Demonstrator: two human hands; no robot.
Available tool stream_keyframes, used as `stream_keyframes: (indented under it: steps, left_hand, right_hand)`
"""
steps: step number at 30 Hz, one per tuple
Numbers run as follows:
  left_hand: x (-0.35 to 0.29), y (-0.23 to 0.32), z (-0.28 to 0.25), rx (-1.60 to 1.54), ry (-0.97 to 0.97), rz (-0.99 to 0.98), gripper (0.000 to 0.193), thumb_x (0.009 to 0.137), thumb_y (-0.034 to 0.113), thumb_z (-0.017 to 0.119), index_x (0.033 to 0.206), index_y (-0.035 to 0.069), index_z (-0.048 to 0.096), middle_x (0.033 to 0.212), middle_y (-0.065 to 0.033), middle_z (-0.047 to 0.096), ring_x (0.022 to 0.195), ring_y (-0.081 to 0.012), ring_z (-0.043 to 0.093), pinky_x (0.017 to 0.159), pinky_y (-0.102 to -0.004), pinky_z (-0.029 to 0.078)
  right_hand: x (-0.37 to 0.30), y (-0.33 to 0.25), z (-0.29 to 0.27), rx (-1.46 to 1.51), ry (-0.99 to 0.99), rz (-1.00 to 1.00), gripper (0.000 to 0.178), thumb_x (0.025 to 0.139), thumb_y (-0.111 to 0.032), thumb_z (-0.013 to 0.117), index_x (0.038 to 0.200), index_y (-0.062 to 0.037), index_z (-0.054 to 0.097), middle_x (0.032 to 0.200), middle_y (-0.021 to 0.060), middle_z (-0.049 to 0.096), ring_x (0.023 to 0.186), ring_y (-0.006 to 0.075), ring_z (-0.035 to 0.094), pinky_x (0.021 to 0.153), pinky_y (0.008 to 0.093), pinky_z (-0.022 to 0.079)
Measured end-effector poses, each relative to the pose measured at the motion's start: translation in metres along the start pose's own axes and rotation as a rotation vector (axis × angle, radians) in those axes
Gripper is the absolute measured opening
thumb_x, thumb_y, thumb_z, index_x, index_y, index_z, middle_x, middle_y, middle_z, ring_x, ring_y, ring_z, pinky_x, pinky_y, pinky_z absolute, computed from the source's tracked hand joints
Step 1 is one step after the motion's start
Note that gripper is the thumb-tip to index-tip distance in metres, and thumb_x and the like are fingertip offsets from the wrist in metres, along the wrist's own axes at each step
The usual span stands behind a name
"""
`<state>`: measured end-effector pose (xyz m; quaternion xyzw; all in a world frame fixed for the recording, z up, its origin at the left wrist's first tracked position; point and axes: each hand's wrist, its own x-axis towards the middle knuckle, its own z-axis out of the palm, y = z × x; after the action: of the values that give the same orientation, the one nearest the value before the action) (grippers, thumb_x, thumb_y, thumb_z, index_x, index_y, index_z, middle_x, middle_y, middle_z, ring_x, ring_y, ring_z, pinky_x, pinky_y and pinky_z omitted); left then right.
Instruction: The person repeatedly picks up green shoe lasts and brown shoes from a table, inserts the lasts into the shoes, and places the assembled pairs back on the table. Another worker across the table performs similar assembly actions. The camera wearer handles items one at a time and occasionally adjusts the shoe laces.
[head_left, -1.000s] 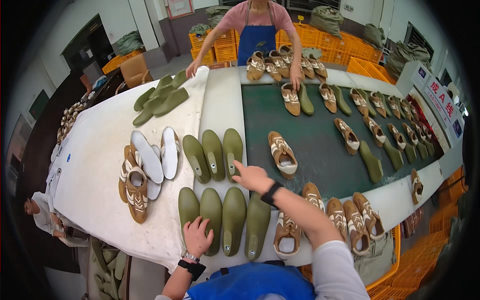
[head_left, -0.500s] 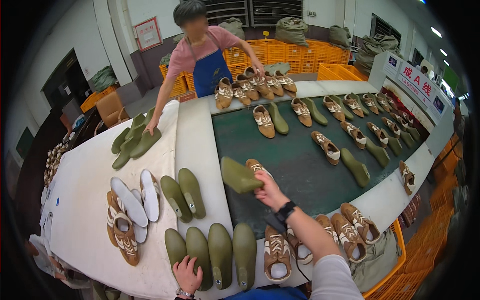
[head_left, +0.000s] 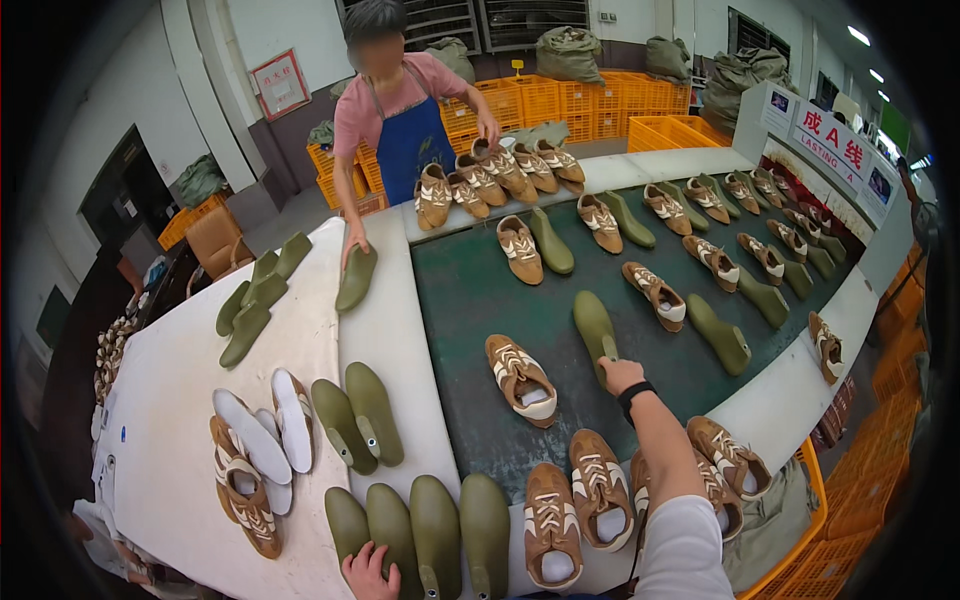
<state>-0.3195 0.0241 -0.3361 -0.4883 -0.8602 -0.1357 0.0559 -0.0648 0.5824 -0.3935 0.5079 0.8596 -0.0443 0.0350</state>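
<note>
My right hand [head_left: 623,375] grips the heel end of a green shoe last [head_left: 592,320], which lies on the dark green belt [head_left: 470,420]. To the left of that last is a brown sneaker [head_left: 522,380] with white stripes. My left hand [head_left: 368,573] rests with fingers spread on the near ends of two green lasts [head_left: 391,530] in a row at the near edge. Two more lasts [head_left: 435,525] stand just right of them. Several brown sneakers [head_left: 600,480] line the near edge by my right forearm, which partly hides them.
Across the table a co-worker's hand [head_left: 355,247] holds a green last [head_left: 356,280]; the other touches sneakers [head_left: 505,170]. White insoles [head_left: 292,420] lie on sneakers at left, beside a pair of lasts [head_left: 373,410]. Sneakers and lasts line the belt; an orange crate [head_left: 800,530] stands near right.
My right hand has carried the last rightward and down onto the belt beside the sneaker. The co-worker has moved a last rightward from the pile. My left hand stays on the lasts.
</note>
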Motion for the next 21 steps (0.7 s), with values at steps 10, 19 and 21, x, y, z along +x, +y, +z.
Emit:
stream_keyframes:
  steps: [10,19,21]
  left_hand:
    - [0.001,-0.003,0.001,0.002,0.008,0.023,0.039,0.084,0.026,0.062,0.120,0.010,0.062,0.125,-0.0136,0.059,0.114,-0.0319,0.053,0.101,-0.0473,0.035]
    - [0.002,-0.004,0.004,-0.045,0.017,0.001,0.039,0.079,0.025,0.064,0.114,0.010,0.063,0.120,-0.0139,0.059,0.111,-0.0301,0.053,0.101,-0.0472,0.033]
    - [0.004,-0.002,0.006,-0.064,0.048,0.010,0.038,0.076,0.024,0.065,0.112,0.011,0.063,0.118,-0.0139,0.059,0.109,-0.0290,0.054,0.100,-0.0470,0.033]
  right_hand:
    - [-0.019,-0.122,-0.022,-0.037,-0.202,-0.243,0.022,0.082,-0.030,0.063,0.092,-0.0140,0.074,0.097,0.0074,0.072,0.093,0.0246,0.070,0.080,0.0365,0.054]
    - [0.025,-0.048,0.003,0.220,0.090,0.124,0.026,0.090,-0.018,0.054,0.115,-0.0096,0.054,0.095,0.0180,0.069,0.089,0.0344,0.068,0.076,0.0450,0.054]
    - [0.017,-0.058,-0.011,0.175,0.046,0.022,0.033,0.087,-0.016,0.058,0.119,-0.0124,0.053,0.101,0.0198,0.067,0.094,0.0353,0.067,0.078,0.0457,0.053]
